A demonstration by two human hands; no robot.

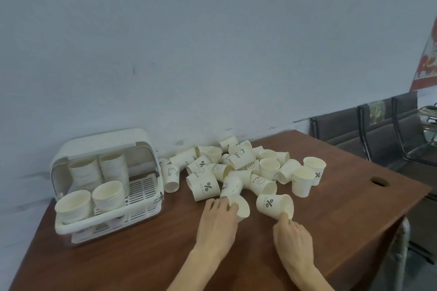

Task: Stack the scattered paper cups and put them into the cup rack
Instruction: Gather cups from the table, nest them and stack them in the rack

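A heap of cream paper cups (238, 168) with black prints lies scattered across the middle of the brown table (142, 262), most on their sides, a few upright at the right. My left hand (218, 222) is closed around one tipped cup (242, 205) at the heap's near edge. My right hand (292, 236) pinches the rim of another tipped cup (274, 205) marked with a percent sign. The white cup rack (106, 186) stands at the left with its lid up. It holds several stacks of cups (108, 194).
The table's back edge meets a pale blue wall. A round cable hole (379, 181) sits near the table's right edge. Dark chairs (378, 130) stand beyond the right side, and a red poster (425, 64) hangs at the far right.
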